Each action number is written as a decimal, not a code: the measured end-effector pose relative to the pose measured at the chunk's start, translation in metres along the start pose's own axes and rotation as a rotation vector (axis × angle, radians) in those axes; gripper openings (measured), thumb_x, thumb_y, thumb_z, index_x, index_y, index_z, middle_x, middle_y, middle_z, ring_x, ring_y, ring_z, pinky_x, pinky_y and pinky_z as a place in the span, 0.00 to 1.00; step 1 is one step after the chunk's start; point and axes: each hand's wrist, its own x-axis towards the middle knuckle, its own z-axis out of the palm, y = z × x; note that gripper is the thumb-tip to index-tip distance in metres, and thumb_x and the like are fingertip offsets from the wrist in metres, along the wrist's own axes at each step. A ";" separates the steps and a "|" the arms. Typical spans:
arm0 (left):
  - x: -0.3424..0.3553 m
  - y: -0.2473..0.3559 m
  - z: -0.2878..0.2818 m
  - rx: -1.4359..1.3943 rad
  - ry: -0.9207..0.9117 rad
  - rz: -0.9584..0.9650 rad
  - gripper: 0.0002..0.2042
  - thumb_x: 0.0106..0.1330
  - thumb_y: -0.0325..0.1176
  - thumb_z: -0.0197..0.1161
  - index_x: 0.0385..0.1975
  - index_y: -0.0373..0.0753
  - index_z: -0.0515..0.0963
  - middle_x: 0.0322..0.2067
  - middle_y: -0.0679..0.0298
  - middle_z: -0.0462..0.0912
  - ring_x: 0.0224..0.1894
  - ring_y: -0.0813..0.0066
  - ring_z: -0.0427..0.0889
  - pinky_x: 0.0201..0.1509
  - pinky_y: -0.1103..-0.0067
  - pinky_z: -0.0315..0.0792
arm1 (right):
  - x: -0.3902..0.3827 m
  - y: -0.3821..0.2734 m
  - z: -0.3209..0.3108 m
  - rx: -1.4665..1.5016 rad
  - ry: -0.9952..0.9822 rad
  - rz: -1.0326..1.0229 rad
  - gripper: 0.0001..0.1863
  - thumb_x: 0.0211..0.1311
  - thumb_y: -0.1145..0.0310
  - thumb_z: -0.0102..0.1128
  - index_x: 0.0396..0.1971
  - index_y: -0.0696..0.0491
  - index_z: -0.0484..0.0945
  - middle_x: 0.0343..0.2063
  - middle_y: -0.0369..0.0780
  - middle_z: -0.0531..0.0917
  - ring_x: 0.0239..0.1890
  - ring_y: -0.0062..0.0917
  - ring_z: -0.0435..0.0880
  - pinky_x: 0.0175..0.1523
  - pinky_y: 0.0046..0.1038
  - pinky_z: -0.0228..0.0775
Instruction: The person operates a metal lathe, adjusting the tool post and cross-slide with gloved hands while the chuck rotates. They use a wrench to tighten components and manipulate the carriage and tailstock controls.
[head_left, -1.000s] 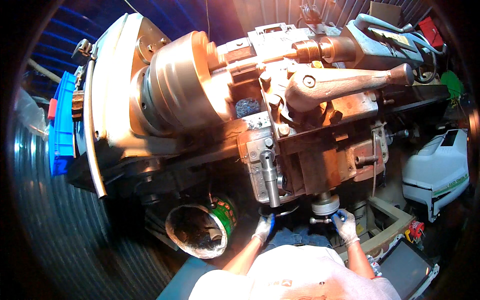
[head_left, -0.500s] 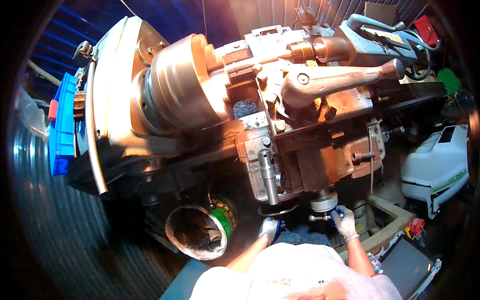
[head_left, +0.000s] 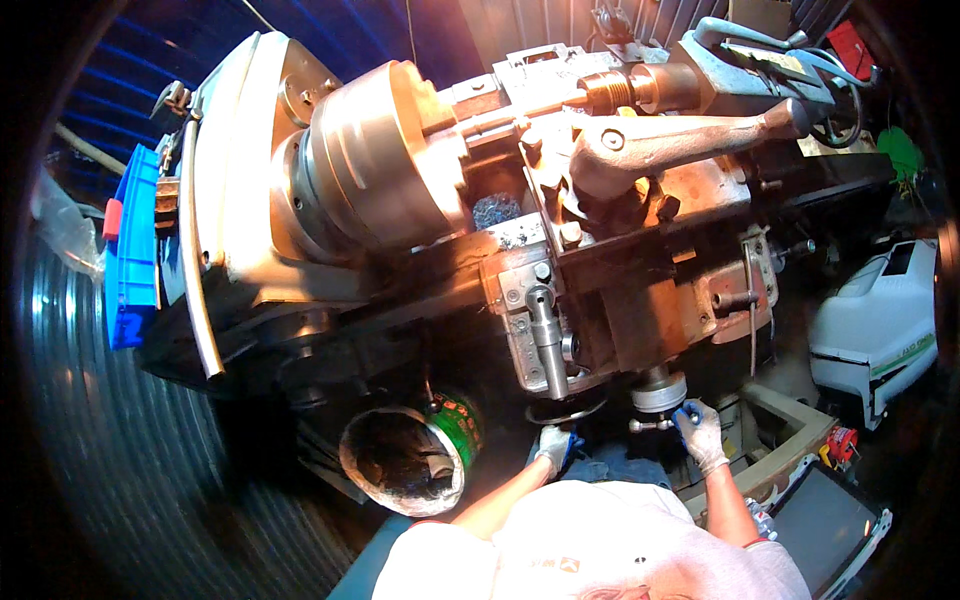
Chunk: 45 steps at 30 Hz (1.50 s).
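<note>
Both my hands wear white gloves with blue on the fingers. My left hand (head_left: 554, 446) is closed at the lower rim of a dark handwheel (head_left: 566, 412) on the front of a metal lathe; its fingertips are partly hidden. My right hand (head_left: 702, 436) grips the right end of a small crank handle (head_left: 650, 425) below a round silver collar (head_left: 660, 393). Above, the large chuck (head_left: 370, 160) looks smeared, as if turning. A thin bright rod (head_left: 500, 120) runs from it toward the tailstock (head_left: 665, 88). The tool post lever (head_left: 690, 145) points right.
A metal lever (head_left: 548, 345) stands up from the apron. Tangled metal shavings (head_left: 494, 210) lie beside the chuck. At lower left is a dirty bucket (head_left: 400, 460); a blue crate (head_left: 135, 250) hangs at far left. A white machine casing (head_left: 875, 330) and a dark panel (head_left: 830, 520) are at right.
The whole view has shifted slightly to the right. My left hand has moved up a little closer to the handwheel. My right hand keeps its grip on the crank handle.
</note>
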 end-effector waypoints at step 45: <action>0.042 -0.002 0.067 0.894 -0.217 0.206 0.11 0.70 0.37 0.50 0.32 0.45 0.80 0.30 0.66 0.78 0.30 0.75 0.73 0.34 0.73 0.70 | -0.003 0.006 0.004 -0.023 0.052 0.031 0.16 0.53 0.64 0.68 0.37 0.59 0.80 0.27 0.46 0.83 0.29 0.29 0.81 0.37 0.31 0.73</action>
